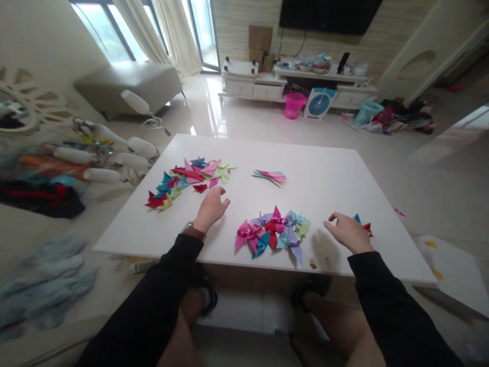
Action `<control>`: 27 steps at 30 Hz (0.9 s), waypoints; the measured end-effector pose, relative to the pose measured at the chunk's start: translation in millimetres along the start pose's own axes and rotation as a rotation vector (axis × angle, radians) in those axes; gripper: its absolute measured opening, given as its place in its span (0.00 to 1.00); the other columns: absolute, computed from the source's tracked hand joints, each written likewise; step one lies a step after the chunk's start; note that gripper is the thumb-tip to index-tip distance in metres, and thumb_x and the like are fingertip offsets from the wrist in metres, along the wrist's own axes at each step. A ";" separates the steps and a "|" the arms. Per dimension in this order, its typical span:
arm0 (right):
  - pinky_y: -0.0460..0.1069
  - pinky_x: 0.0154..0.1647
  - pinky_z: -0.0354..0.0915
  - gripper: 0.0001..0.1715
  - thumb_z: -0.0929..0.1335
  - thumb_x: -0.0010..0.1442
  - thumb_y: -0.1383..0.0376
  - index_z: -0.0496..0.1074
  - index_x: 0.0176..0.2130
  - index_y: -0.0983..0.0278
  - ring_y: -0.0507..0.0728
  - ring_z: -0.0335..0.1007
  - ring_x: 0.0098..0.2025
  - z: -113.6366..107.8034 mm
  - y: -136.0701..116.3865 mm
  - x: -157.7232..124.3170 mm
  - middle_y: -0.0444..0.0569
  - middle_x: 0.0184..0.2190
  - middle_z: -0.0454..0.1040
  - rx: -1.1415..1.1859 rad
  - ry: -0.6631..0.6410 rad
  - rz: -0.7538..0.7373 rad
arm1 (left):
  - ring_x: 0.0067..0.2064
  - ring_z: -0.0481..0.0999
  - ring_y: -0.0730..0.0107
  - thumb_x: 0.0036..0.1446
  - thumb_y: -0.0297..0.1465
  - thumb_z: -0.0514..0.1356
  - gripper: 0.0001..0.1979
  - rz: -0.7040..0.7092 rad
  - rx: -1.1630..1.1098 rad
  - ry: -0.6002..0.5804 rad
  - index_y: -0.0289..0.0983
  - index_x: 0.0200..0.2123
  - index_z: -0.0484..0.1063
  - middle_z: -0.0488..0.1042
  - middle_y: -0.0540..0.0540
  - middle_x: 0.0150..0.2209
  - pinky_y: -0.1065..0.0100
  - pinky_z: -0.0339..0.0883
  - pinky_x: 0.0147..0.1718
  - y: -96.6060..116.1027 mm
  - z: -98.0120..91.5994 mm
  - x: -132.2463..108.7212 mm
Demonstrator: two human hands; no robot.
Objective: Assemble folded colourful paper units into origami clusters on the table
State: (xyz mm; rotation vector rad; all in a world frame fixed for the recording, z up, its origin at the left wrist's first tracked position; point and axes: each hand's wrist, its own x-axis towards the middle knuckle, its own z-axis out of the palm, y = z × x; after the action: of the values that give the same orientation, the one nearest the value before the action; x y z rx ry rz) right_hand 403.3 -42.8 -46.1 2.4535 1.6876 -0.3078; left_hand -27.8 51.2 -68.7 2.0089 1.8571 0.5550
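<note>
My left hand [211,208] is over the left half of the table, thumb and fingers apart, holding nothing I can see. Just beyond its fingertips lies a small red folded paper piece [200,188], beside a curved pile of colourful origami pieces [191,173]. Above the table's right side, my right hand [349,232] has its fingers loosely curved with a gap to the thumb. It partly covers a blue and red origami piece [367,227]. Between the hands sits a cluster of pink, purple, red and green origami [273,228]. Farther back lies a fanned stack of narrow folded papers [270,177].
A white table [313,173] stretches before me. Two tiny items, one a sticker-like piece [313,263], lie at its near edge. A white-shaded lamp [132,160] stands close on the left. Beyond are a pink basket [294,106], a blue fan [319,103] and a low cabinet [267,90].
</note>
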 end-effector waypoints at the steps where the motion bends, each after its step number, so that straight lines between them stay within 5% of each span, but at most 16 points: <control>1: 0.54 0.39 0.63 0.23 0.63 0.61 0.49 0.76 0.46 0.59 0.65 0.76 0.42 1.2 -10.1 -1.8 0.55 0.38 0.80 0.010 -0.006 -0.055 | 0.55 0.73 0.50 0.60 0.34 0.58 0.17 -0.055 0.099 -0.030 0.33 0.50 0.70 0.73 0.34 0.52 0.53 0.68 0.54 -10.2 -4.4 -1.1; 8: 0.51 0.35 0.61 0.19 0.65 0.61 0.50 0.78 0.41 0.58 0.62 0.76 0.38 5.1 -59.2 -8.4 0.53 0.35 0.80 0.080 -0.010 -0.264 | 0.69 0.55 0.32 0.60 0.46 0.57 0.35 -0.498 0.455 -0.186 0.26 0.61 0.65 0.58 0.20 0.66 0.41 0.56 0.61 -78.6 -34.6 -13.5; 12: 0.51 0.34 0.60 0.17 0.65 0.61 0.51 0.78 0.40 0.58 0.62 0.77 0.38 -0.2 -74.2 -9.3 0.53 0.34 0.81 0.083 -0.015 -0.265 | 0.68 0.56 0.31 0.57 0.47 0.57 0.37 -0.637 0.440 -0.193 0.28 0.62 0.66 0.58 0.23 0.67 0.38 0.55 0.61 -107.6 -44.3 -15.5; 19: 0.51 0.34 0.59 0.20 0.64 0.62 0.48 0.77 0.39 0.57 0.61 0.76 0.38 -6.4 -94.9 -10.2 0.52 0.36 0.80 0.109 -0.057 -0.272 | 0.69 0.52 0.30 0.55 0.45 0.56 0.38 -0.694 0.382 -0.217 0.29 0.64 0.65 0.58 0.25 0.68 0.34 0.49 0.63 -126.8 -45.3 -16.4; 27: 0.50 0.34 0.61 0.21 0.64 0.62 0.48 0.78 0.38 0.58 0.62 0.76 0.39 -7.0 -98.9 -12.8 0.52 0.35 0.81 0.102 -0.026 -0.300 | 0.68 0.56 0.26 0.52 0.45 0.58 0.35 -0.646 0.356 -0.173 0.32 0.59 0.71 0.56 0.28 0.70 0.36 0.54 0.61 -132.3 -37.7 -18.2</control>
State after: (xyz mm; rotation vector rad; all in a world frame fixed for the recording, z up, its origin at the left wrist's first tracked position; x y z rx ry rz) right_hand 307.1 -17.5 -36.7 2.2455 2.0773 -0.4694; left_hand -161.9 43.4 -103.6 1.4282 2.4381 -0.1332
